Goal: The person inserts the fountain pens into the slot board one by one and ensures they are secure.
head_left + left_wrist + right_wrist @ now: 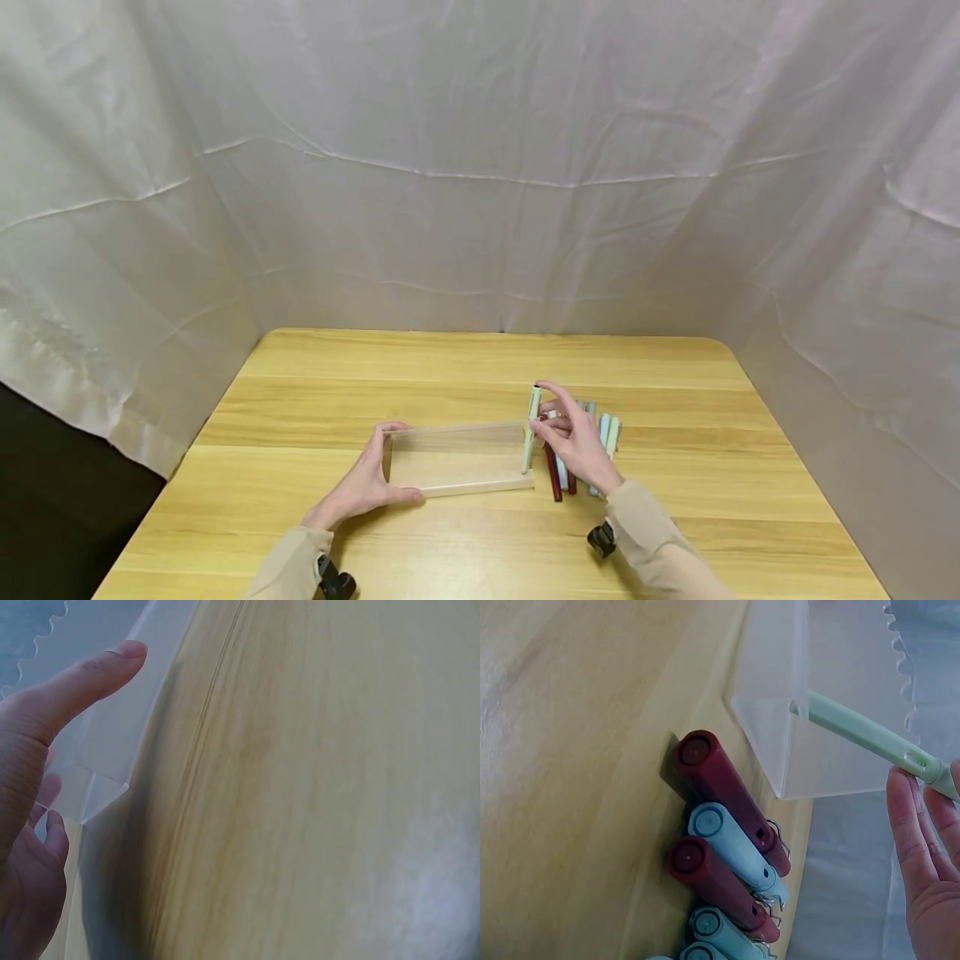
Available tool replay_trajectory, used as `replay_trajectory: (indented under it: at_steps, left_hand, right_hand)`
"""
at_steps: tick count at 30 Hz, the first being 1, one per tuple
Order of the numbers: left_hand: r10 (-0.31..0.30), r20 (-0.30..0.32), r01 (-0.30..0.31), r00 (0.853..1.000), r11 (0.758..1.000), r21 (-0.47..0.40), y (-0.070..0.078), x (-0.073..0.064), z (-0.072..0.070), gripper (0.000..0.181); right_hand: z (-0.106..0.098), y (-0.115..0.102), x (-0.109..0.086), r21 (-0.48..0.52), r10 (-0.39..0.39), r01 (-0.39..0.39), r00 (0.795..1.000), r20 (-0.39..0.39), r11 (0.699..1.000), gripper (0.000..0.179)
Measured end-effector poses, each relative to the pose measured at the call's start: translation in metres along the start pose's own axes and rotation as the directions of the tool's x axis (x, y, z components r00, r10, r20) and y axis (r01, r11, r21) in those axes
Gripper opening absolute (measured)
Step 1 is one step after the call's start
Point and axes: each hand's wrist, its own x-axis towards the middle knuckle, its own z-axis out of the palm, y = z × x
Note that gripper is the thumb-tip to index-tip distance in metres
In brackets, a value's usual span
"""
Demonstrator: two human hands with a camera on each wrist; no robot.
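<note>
I've got the left hand [363, 482] gripping the left end of a translucent plastic holder [480, 486], about midway between the left and right edges of the worktop [300, 400], whose near edge is cut off on me. The right hand [579, 446] is pinching a pale green pen [532, 417], tilted at the holder's right end; the pen's lower end shows through hazy plastic, and I can't tell whether it touches bottom. Just right, dark red pens [735, 802] flank a light blue pen [739, 851]; more run out of the right wrist view, and overhead that hand covers several, so I can't count them.
</note>
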Motion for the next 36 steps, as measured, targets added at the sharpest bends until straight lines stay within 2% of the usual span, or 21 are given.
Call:
replay_trajectory:
  at_steps: [8, 17, 30, 36]
  left_hand:
    - [0.015, 0.000, -0.015, 1.000, 1.000, 0.001, 0.0008, 0.0003, -0.0004, 0.103]
    - [-0.008, 0.002, 0.008, 1.000, 1.000, -0.004, 0.0021, 0.0000, 0.0007, 0.104]
    - [-0.024, 0.006, 0.024, 1.000, 0.999, -0.024, 0.0023, -0.0003, 0.0005, 0.104]
    - [-0.023, 0.011, 0.023, 1.000, 1.000, -0.014, 0.0007, -0.0008, 0.0003, 0.104]
  right_hand:
    - [0.0028, -0.0008, 0.0007, 0.034, 0.047, -0.050, 0.995, 0.085, 0.998, 0.059]
    - [0.0060, -0.0001, 0.0025, -0.020, 0.057, -0.055, 0.989, 0.136, 0.998, 0.059]
    - [0.0091, 0.0003, 0.0068, -0.040, 0.076, -0.071, 0.984, 0.162, 0.997, 0.061]
    - [0.0101, -0.0005, 0.0071, -0.054, 0.100, -0.093, 0.984, 0.149, 0.994, 0.062]
